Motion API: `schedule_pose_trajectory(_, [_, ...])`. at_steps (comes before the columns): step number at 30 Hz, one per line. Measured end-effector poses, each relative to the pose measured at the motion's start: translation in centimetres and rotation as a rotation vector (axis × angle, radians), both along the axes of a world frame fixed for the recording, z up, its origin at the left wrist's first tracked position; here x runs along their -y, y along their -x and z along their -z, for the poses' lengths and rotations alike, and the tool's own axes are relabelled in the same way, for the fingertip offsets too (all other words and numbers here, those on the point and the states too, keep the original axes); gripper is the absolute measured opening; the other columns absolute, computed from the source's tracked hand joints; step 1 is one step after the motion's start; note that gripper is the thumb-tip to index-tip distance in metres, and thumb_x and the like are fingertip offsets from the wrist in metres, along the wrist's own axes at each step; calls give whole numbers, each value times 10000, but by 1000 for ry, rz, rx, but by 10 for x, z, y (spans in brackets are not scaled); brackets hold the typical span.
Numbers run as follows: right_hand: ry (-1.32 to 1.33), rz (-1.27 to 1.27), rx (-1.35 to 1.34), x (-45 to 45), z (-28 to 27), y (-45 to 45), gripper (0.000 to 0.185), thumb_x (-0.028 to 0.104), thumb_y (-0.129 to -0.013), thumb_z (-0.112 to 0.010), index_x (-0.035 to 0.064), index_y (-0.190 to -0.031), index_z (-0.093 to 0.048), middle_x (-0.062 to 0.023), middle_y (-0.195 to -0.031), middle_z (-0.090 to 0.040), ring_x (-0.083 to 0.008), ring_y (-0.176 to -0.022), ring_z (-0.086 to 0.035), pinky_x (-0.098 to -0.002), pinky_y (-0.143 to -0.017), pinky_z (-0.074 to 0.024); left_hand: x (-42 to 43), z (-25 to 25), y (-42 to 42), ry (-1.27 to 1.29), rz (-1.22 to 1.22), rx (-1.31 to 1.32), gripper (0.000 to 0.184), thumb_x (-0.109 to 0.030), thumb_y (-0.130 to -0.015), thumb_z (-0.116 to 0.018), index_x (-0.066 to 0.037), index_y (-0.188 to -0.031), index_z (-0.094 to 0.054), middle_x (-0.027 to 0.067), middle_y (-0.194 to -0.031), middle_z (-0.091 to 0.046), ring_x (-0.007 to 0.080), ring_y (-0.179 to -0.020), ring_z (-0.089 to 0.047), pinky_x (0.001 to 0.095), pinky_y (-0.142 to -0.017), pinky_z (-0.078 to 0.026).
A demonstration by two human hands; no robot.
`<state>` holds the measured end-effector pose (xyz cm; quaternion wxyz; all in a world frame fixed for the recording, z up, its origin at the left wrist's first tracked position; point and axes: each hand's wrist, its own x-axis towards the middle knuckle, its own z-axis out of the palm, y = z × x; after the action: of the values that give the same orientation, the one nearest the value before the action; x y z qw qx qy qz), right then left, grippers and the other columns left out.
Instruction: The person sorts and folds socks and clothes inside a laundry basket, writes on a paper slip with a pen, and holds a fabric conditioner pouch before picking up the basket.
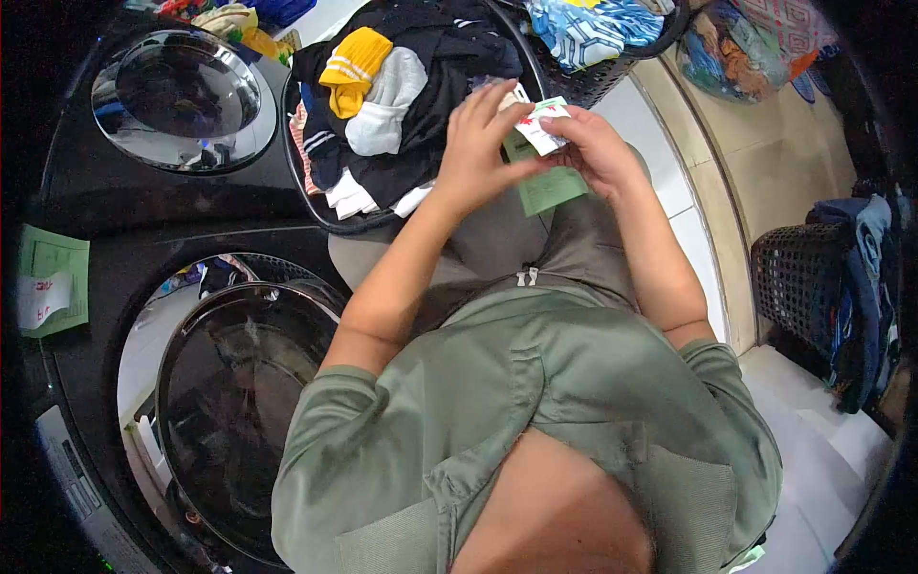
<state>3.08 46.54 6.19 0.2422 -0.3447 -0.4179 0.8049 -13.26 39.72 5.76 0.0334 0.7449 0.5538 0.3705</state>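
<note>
My right hand (601, 153) pinches a small white slip (545, 124) with red marks between thumb and fingers. A green paper sheet (555, 191) hangs just below that hand; what grips it is partly hidden. My left hand (478, 143) is beside the slip, its fingers stretched and apart, the index fingertip close to or touching the slip's edge. Beyond my hands stands a dark laundry basket (330, 225) heaped with black clothes (449, 62), a yellow sock (354, 72) and a light grey sock (387, 100).
At left are black front-loading machines with round doors (182, 100), the nearer door (239, 411) swung open. A green sheet (55, 277) is stuck on one. More baskets of clothes stand at the back (583, 81) and right (794, 277); a clear bag of clothes (732, 57) sits back right.
</note>
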Motion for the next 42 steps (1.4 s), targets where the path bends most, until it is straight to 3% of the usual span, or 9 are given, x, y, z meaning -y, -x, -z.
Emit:
schedule_pose_trajectory(5, [-165, 210, 131, -3, -1, -29, 230, 245, -833, -541, 65, -976, -554, -26, -876, -607, -99, -746, -570, -233, -614, -440, -19, 30, -6, 127, -76, 257, 167, -193, -724, -609, -54, -818, -609, 80, -876, -611, 261, -850, -560, 394, -850, -347])
schedule_pose_trajectory(10, [-695, 799, 655, 24, 58, -104, 403, 288, -855, -511, -13, -1122, -488, -149, -1108, -528, -236, -1024, -503, -303, -892, -376, -19, 37, -6, 122, -106, 353, 144, -164, -765, -570, -34, -819, -601, 114, -758, -590, 291, -738, -540, 360, -740, -383])
schedule_pose_trajectory(13, [-262, 432, 977, 115, 146, -167, 593, 435, -897, -340, -17, -1282, -337, -203, -1295, -374, -287, -1207, -355, -342, -998, -263, -20, 44, -5, 79, -107, 498, 150, -165, -767, -569, -18, -792, -585, 116, -709, -572, 303, -707, -525, 366, -696, -382])
schedule_pose_trajectory(15, [266, 518, 350, 192, 161, -186, 619, 459, -897, -322, -43, -1257, -363, -153, -1269, -417, -242, -1156, -411, -331, -984, -291, -19, 41, -4, 101, -122, 365, 152, -158, -771, -567, -7, -756, -567, 124, -678, -548, 316, -689, -512, 370, -691, -386])
schedule_pose_trajectory(18, [514, 477, 426, 239, 160, -190, 607, 452, -896, -323, -42, -1245, -375, -154, -1249, -432, -247, -1142, -420, -333, -973, -299, -19, 42, -4, 68, -144, 303, 153, -164, -776, -562, -12, -755, -557, 130, -675, -533, 319, -696, -509, 374, -719, -387])
schedule_pose_trajectory(26, [501, 527, 560, 227, 157, -198, 577, 433, -893, -325, -40, -1213, -407, -159, -1196, -470, -260, -1102, -445, -338, -945, -322, -16, 29, -9, 89, -66, 333, 160, -163, -805, -537, -5, -828, -556, 125, -734, -532, 303, -726, -510, 407, -874, -331])
schedule_pose_trajectory(38, [752, 579, 401, 183, 165, -188, 537, 404, -888, -329, -38, -1166, -455, -167, -1117, -527, -279, -1043, -482, -345, -902, -357, -14, 36, -7, 84, -57, 175, 172, -151, -748, -600, -20, -857, -573, 111, -870, -586, 285, -846, -543, 393, -875, -333])
schedule_pose_trajectory(41, [139, 323, 794, 112, 166, -200, 359, 285, -852, -441, -15, -1012, -555, -114, -966, -590, -224, -890, -531, -331, -787, -412, -9, 26, -14, 107, -71, 124, 442, -178, -632, -674, -33, -1022, -526, 131, -1084, -544, 295, -1014, -497, 387, -890, -324])
schedule_pose_trajectory(42, [29, 541, 694, 87, 152, -193, 322, 267, -837, -473, -1, -985, -571, -91, -950, -594, -193, -863, -533, -332, -769, -413, -11, 25, -16, 85, -57, 66, 499, -183, -609, -682, -32, -1052, -510, 141, -1128, -520, 310, -1036, -482, 386, -892, -322])
